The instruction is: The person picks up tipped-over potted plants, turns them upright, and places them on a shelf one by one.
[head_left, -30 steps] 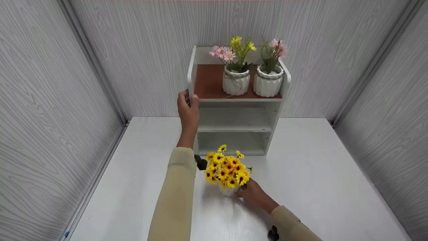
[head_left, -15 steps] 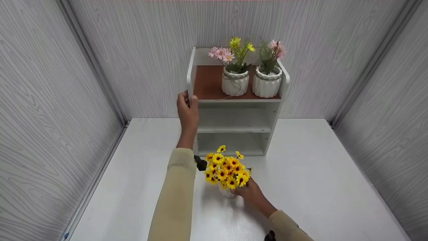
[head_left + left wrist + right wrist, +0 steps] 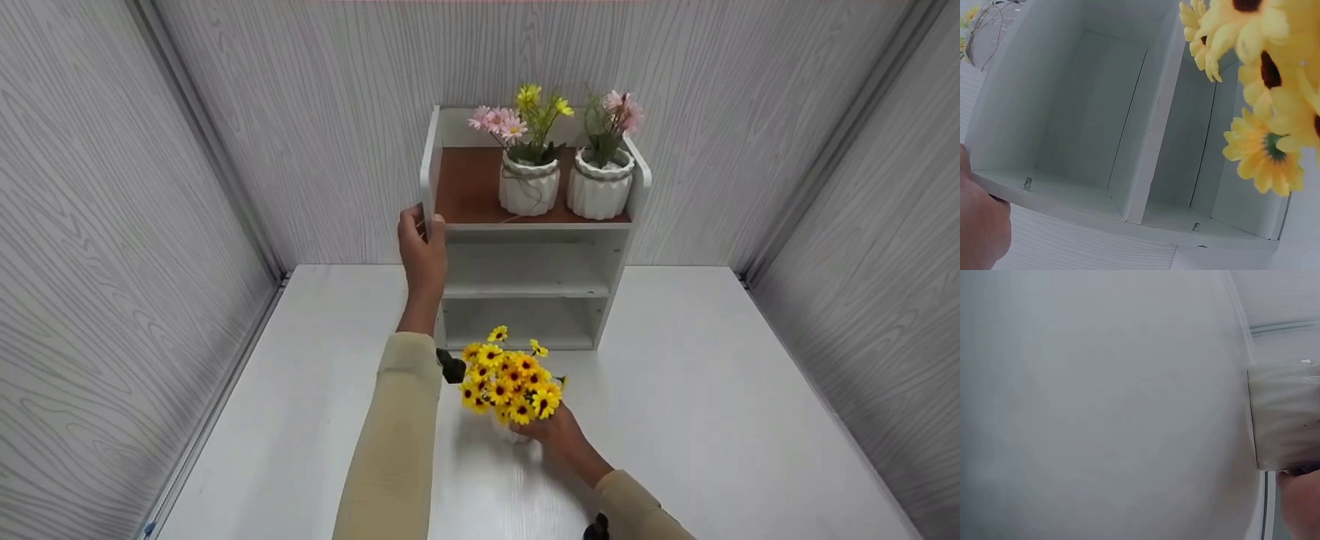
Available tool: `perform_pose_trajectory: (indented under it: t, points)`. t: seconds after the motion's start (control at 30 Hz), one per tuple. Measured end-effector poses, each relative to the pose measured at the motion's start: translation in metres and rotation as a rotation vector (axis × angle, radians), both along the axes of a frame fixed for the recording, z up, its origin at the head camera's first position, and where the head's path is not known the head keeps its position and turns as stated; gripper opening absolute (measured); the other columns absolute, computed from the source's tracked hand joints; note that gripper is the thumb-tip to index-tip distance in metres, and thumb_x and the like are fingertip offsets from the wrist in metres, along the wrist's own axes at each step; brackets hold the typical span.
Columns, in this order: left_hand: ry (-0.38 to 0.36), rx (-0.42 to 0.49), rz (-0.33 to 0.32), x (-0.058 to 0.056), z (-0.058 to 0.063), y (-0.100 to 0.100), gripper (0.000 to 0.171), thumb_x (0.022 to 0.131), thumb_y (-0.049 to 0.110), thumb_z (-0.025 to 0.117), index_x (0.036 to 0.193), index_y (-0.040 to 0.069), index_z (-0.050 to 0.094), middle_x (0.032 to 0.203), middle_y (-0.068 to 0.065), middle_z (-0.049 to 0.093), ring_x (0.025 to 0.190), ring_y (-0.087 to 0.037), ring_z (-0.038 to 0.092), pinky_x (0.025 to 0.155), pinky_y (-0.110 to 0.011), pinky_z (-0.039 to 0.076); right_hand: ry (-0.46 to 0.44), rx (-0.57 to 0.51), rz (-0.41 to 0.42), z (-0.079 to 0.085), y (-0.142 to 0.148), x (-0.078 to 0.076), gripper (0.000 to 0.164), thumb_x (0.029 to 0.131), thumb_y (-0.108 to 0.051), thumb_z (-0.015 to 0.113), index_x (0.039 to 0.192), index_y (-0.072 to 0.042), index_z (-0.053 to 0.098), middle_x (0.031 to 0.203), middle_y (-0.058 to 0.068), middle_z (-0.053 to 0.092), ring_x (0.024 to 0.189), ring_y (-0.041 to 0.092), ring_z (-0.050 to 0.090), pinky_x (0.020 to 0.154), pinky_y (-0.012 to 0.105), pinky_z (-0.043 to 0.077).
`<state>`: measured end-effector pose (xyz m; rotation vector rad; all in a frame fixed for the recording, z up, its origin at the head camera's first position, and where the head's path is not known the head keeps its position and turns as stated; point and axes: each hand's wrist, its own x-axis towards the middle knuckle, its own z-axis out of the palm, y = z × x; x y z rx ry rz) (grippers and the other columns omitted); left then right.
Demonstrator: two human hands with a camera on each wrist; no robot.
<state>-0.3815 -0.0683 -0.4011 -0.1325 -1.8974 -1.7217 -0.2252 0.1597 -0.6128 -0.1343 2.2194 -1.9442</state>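
My left hand [image 3: 424, 251] grips the front edge of the left side panel of a small white shelf unit [image 3: 529, 289], thumb in front and fingers behind. In front of the unit is a white ribbed pot [image 3: 1286, 416] of yellow artificial flowers [image 3: 510, 379]. My right hand [image 3: 555, 435] holds this pot from its right side, its fingers partly hidden under the blooms. The pot looks upright at the table surface. On the unit's brown top stand two white pots: one with pink and yellow flowers [image 3: 529, 187], the other with pink flowers [image 3: 600, 191].
Two open compartments lie below the brown top; metal pegs [image 3: 1196, 226] stick out inside. The unit stands at the back of a white table [image 3: 720, 420]. Grey wood-grain panels [image 3: 337, 112] enclose the table at the back and both sides.
My right hand and forearm have shifted slightly left, with the fingers further round the front of the flower pot. The left hand keeps its place on the shelf unit.
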Motion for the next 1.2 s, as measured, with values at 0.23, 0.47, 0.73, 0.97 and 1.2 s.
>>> perform_pose_trajectory:
  t: [0.23,0.47,0.73,0.97,1.2]
  points:
    - [-0.005,0.001,-0.003,0.001,0.0,-0.001,0.033,0.105,0.031,0.049,0.131,0.011,0.048,0.134,-0.007,0.052,0.124,-0.017,0.053,0.102,-0.037,0.047,0.044,0.07,-0.039,-0.003,-0.002,-0.001,0.088,0.076,-0.03,0.089,0.149,-0.009,0.044,0.143,0.009,0.056,0.135,0.031,0.052,0.112,0.046,0.042]
    - [-0.008,0.007,-0.013,0.002,0.001,-0.001,0.031,0.104,0.031,0.049,0.129,0.011,0.048,0.132,-0.007,0.051,0.123,-0.017,0.053,0.101,-0.037,0.048,0.082,0.065,-0.084,-0.003,-0.003,0.003,0.09,0.076,-0.035,0.089,0.149,-0.011,0.042,0.144,0.007,0.055,0.134,0.028,0.052,0.11,0.046,0.044]
    - [-0.009,-0.006,0.01,0.001,-0.001,-0.002,0.033,0.104,0.031,0.051,0.13,0.01,0.049,0.131,-0.008,0.053,0.121,-0.02,0.054,0.101,-0.039,0.048,0.042,0.066,-0.15,0.009,-0.006,0.004,0.094,0.072,-0.044,0.089,0.149,-0.016,0.043,0.145,0.003,0.055,0.136,0.027,0.05,0.113,0.049,0.04]
    - [-0.014,-0.016,0.02,0.001,-0.001,-0.001,0.032,0.104,0.03,0.051,0.129,0.01,0.049,0.131,-0.007,0.053,0.122,-0.019,0.054,0.103,-0.038,0.048,0.046,0.057,-0.186,0.034,-0.006,0.001,0.096,0.069,-0.047,0.091,0.148,-0.022,0.043,0.145,-0.002,0.054,0.138,0.022,0.049,0.117,0.048,0.035]
    - [0.005,0.009,-0.008,0.001,0.0,-0.002,0.033,0.104,0.029,0.051,0.13,0.01,0.049,0.132,-0.008,0.053,0.122,-0.019,0.054,0.103,-0.039,0.047,0.106,0.071,-0.206,0.066,-0.004,-0.006,0.091,0.068,-0.047,0.091,0.145,-0.027,0.048,0.142,-0.006,0.056,0.136,0.019,0.05,0.115,0.047,0.037]
